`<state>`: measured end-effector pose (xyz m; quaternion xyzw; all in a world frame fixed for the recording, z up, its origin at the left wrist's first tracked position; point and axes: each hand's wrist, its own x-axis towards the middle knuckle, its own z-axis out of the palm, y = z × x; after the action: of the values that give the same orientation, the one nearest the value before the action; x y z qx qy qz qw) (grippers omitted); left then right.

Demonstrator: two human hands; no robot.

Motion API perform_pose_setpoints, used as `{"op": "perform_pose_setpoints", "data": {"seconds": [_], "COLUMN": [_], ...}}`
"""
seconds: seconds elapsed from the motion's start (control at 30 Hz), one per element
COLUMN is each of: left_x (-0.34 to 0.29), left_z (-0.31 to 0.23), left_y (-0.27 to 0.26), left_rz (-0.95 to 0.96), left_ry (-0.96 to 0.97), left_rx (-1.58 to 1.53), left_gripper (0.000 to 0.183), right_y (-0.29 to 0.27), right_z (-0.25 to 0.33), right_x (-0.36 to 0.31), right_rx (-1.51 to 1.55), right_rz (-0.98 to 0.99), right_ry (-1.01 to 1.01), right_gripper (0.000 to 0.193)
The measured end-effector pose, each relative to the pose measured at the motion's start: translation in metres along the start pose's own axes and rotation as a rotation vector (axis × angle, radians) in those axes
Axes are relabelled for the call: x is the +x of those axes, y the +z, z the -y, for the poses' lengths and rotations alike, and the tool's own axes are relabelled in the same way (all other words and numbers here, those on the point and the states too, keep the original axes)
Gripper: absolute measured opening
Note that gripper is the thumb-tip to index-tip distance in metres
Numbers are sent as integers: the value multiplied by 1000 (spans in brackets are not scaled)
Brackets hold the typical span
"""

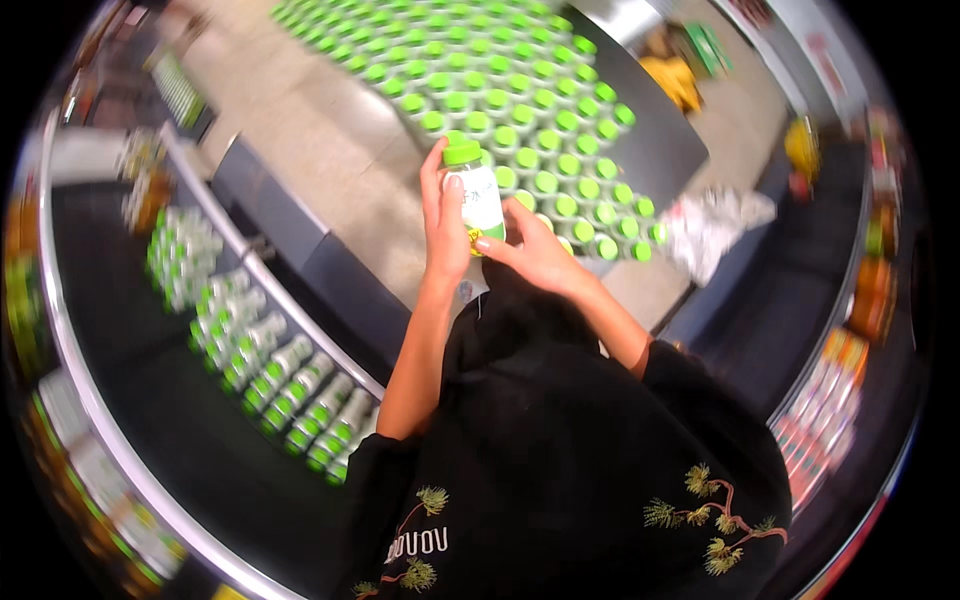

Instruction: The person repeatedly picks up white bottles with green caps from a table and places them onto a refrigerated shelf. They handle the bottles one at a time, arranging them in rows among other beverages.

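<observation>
A jar (482, 200) with a bright green lid and a white label stands upright between my two hands. My left hand (443, 220) is closed round its left side, fingers reaching up to the lid. Around the lower right side curls my right hand (540, 250), its thumb across the front near the base. Just beyond the held jar, many matching green-capped jars (527, 157) stand in close rows on a dark table (655, 130).
On my left, a dark shelf (110, 330) with a pale edge carries rows of similar jars (285, 385). Crumpled clear plastic (715, 230) lies right of the table. Shelves with boxed goods (825, 400) line the right side. A yellow item (672, 82) lies farther back.
</observation>
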<state>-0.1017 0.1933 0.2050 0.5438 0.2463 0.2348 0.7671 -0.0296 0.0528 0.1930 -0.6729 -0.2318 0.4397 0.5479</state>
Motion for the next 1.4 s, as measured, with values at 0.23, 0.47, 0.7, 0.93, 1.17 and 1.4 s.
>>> {"op": "perform_pose_setpoints", "data": {"seconds": [0.23, 0.47, 0.7, 0.93, 1.17, 1.4], "left_x": [-94, -181, -210, -239, -278, -334], "left_z": [-35, -101, -182, -273, -340, -359], "left_y": [-97, -150, -181, -195, -240, -298], "left_rz": [-441, -672, -927, -1208, -1592, -1883], "left_ry": [375, 463, 679, 827, 907, 938], "left_rx": [3, 281, 603, 949, 1049, 1069], "left_gripper": [61, 76, 73, 75, 72, 71], "right_y": [109, 198, 275, 370, 489, 582], "right_z": [12, 36, 104, 220, 286, 278], "right_x": [1, 8, 52, 35, 4, -45], "right_rx": [18, 75, -61, -109, -38, 50], "right_rz": [400, 776, 1042, 1157, 1178, 1162], "right_ry": [-118, -207, -464, -986, -1335, -1447], "right_gripper": [60, 61, 75, 74, 58, 58]}}
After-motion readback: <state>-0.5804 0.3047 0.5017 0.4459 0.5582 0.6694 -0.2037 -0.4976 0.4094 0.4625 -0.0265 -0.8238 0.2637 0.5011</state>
